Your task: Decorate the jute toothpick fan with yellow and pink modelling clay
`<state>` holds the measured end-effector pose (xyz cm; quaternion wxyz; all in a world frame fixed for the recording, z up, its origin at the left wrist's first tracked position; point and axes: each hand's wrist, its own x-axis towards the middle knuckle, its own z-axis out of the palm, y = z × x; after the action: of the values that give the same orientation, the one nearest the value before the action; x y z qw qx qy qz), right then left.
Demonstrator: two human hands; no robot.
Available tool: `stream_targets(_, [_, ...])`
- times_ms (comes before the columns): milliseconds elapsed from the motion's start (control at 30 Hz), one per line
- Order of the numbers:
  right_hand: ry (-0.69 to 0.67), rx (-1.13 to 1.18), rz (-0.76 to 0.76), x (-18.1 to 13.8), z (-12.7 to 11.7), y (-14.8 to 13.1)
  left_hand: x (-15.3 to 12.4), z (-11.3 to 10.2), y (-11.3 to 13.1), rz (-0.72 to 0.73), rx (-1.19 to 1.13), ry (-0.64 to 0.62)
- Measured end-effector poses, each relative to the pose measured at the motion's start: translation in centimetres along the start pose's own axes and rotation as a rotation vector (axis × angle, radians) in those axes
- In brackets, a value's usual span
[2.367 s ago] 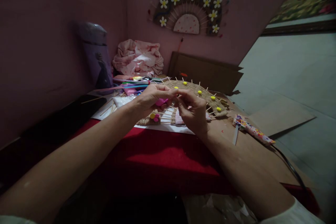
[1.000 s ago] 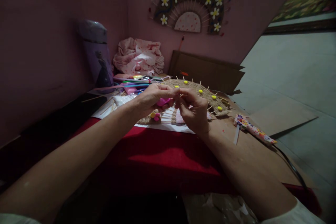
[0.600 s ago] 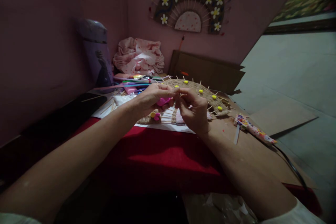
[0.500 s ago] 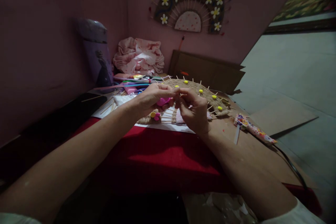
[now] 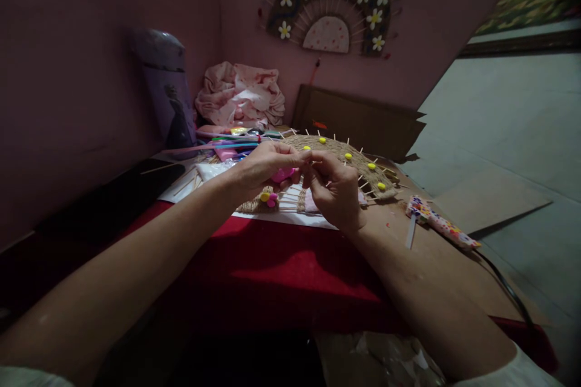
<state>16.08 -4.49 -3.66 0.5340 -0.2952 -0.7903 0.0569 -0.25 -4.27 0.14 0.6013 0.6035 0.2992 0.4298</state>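
My left hand (image 5: 267,166) is closed around a bright pink lump (image 5: 282,175) that looks like modelling clay. Its thumb and forefinger meet the fingertips of my right hand (image 5: 334,184), which is pinched closed; whatever sits between those tips is too small to make out. Beneath and behind both hands lies a half-round twine-woven piece (image 5: 336,148) with thin sticks poking from its edge and yellow dots on it. Yellow and pink petals (image 5: 269,198) rest on its near left end. A pale fabric patch (image 5: 311,201) at its centre is partly covered by my right hand.
A glue gun (image 5: 440,224) wrapped in flowered material lies at right, its cord trailing off the table. Behind are a purple container (image 5: 167,91), crumpled pink cloth (image 5: 240,94) and cardboard (image 5: 358,121). Loose sticks (image 5: 188,181) lie at left. A finished-looking flowered arch (image 5: 327,6) hangs on the wall.
The fingertips stay pressed together in nearly the same place, with only tiny finger movement. The camera view has shifted very slightly.
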Motion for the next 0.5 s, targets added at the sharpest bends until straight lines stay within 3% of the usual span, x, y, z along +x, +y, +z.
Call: stream_targets(500, [-0.056,-0.058,0.026,0.12,-0.02,-0.12,-0.2,0.23,0.31,-0.051,0.049,0.046])
